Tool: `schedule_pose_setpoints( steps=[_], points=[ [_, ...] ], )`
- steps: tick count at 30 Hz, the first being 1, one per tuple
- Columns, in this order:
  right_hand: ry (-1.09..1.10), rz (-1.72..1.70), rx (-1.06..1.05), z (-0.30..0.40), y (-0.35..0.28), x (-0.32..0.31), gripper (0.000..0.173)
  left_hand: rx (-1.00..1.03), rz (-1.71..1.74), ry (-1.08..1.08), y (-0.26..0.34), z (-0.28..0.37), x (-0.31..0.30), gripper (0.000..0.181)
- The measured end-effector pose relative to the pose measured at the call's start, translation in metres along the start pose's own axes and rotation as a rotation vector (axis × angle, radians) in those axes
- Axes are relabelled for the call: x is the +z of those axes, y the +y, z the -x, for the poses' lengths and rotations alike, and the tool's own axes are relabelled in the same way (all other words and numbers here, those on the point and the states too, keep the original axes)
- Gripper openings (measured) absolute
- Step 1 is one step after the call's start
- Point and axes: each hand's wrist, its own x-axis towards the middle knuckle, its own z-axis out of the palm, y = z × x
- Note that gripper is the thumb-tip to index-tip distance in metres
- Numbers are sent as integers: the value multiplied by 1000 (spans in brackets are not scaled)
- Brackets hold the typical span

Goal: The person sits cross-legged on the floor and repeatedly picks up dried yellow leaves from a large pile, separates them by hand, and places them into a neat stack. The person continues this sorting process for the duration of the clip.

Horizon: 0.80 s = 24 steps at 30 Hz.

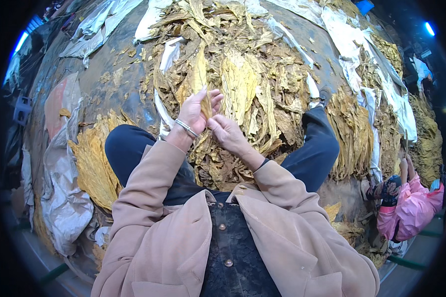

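Between my knees lies a broad heap of dried tobacco leaves [278, 89], brown and yellow. My left hand [195, 113], with a metal bangle at its wrist, holds a long yellow tobacco leaf [199, 70] that points away from me. The lower end of that leaf, narrow and brownish, meets the fingertips of my right hand [228, 135], which pinch at it. Just beyond my right hand, a flat bundle of bright yellow leaves [239, 87] rests on the heap.
Stacked golden leaves [96, 159] lie by my left knee, next to a crumpled white plastic sack [65, 208]. More leaves [351, 137] are laid out past my right foot, beside white sheeting [390, 100]. A person in pink [412, 208] sits at the right.
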Motion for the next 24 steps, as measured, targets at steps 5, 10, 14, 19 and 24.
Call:
schedule_pose_setpoints(
  steps=[5, 10, 14, 19, 24],
  points=[
    [319, 537, 284, -32, 41, -38, 50, 292, -125, 170, 18, -11, -28, 19],
    [350, 924, 478, -37, 105, -50, 58, 235, -203, 220, 18, -14, -35, 14],
    [311, 870, 520, -50, 114, -47, 37, 207, -239, 258, 18, -13, -39, 13],
    [443, 606, 396, -63, 127, -56, 27, 213, -241, 236, 20, -16, -35, 14],
    [633, -612, 446, -73, 160, -74, 21, 181, -264, 201, 15, -22, -26, 15]
  ],
)
